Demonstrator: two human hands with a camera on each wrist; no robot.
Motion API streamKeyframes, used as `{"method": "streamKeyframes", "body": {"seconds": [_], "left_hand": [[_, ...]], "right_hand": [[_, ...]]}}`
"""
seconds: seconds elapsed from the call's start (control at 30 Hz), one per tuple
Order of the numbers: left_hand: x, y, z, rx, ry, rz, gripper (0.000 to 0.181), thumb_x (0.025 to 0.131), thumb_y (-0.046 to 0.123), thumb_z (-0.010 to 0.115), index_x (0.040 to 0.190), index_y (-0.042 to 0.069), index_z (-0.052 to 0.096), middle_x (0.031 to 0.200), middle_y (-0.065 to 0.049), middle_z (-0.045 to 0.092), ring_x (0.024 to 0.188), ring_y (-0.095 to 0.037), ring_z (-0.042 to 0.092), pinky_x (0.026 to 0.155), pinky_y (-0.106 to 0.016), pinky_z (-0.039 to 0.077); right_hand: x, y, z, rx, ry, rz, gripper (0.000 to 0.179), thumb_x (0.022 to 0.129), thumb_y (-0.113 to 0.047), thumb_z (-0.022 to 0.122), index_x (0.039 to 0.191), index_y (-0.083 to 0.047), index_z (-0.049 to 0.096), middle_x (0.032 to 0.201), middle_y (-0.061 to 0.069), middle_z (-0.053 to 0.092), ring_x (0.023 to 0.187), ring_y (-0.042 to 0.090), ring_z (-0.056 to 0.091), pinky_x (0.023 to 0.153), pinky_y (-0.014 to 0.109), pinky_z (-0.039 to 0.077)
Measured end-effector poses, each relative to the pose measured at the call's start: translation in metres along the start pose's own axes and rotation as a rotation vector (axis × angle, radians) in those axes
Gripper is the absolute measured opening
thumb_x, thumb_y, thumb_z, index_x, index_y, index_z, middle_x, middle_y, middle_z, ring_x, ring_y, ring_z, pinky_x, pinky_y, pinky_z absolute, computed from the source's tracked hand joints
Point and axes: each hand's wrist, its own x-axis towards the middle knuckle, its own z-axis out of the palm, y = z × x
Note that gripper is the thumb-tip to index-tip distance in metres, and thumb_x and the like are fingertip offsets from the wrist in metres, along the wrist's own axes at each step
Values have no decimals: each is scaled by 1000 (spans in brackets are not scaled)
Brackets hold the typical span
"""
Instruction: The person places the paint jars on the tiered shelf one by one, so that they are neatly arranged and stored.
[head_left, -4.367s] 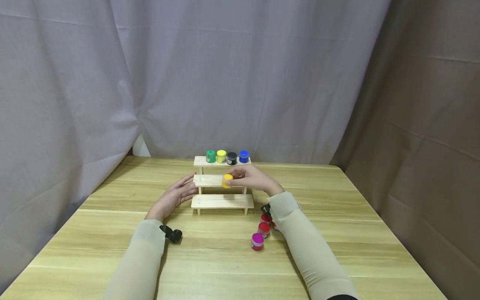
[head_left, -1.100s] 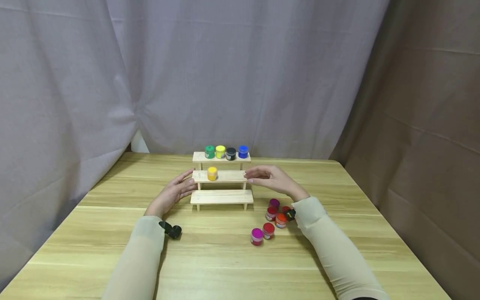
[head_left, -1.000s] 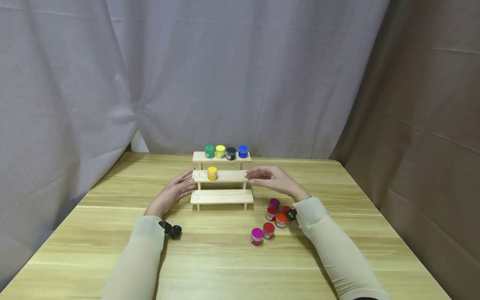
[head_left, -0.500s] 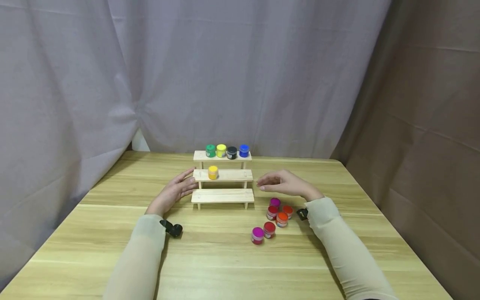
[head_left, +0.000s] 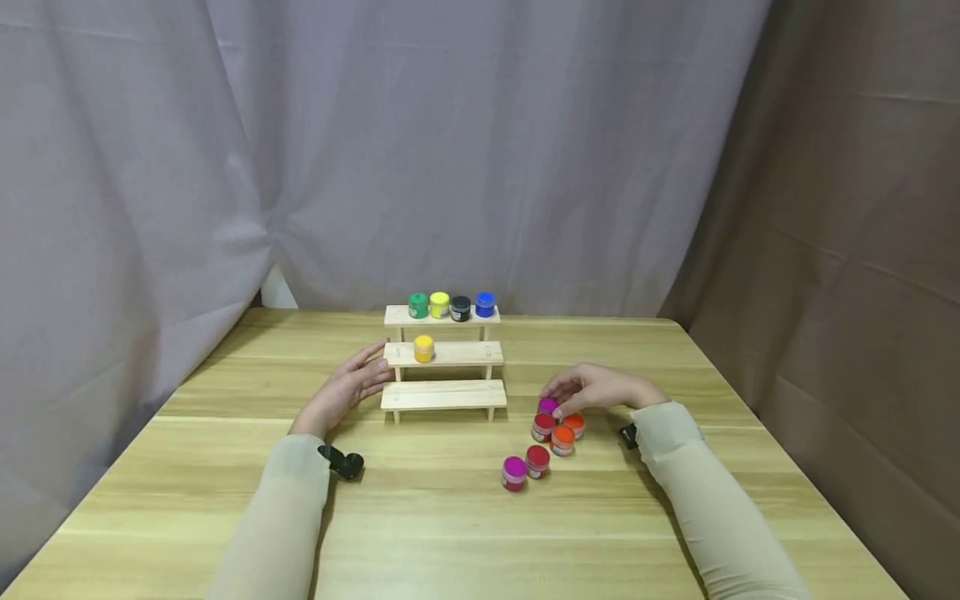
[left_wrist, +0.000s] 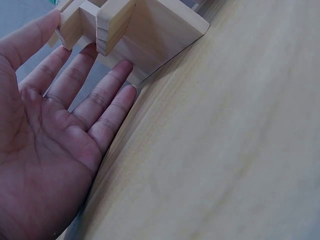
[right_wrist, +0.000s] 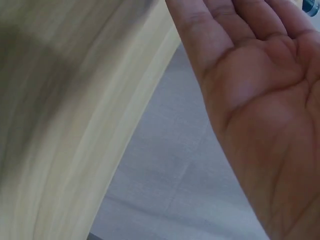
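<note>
- Fingers (left_wrist: 72,77) of the left hand (head_left: 343,392) spread at the wooden stand (head_left: 444,394);
- the right hand (head_left: 600,387) partly hides the farther purple jar (head_left: 548,406) on the table (head_left: 420,525);
- we cannot tell whether it pinches it;
- the right wrist view crops that hand.

rack (head_left: 444,395): far part of table (head_left: 420,533)
top shelf (head_left: 394,316): four jars (head_left: 439,305) in row
middle shelf (head_left: 461,353): one jar (head_left: 423,349), left of centre
loose jars (head_left: 562,440): six on table, right of rack, running nearer
left hand (head_left: 341,392): rack's left end
right hand (head_left: 596,387): far end of loose jars
</note>
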Motion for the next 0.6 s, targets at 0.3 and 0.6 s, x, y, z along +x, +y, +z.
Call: {"method": "streamKeyframes", "body": {"seconds": [0.3,0.6], "left_hand": [[1,2,0,3,0,-2,65,105,28,56,161,18,25,158,-16,35,139,-35,44,116,-42,38],[2,2,1,-4,2,-9,65,105,27,54,161,16,23,158,-17,36,139,-35,43,116,-42,38]], "right_hand": [[2,-1,4,-18,5,14,41,90,-24,77,127,-8,68,121,4,70,117,25,63,100,39,52],[3,3,6,-3,-1,-9,42,90,-19,76,129,-7,67,123,3,69,120,25,61,102,41,51]]}}
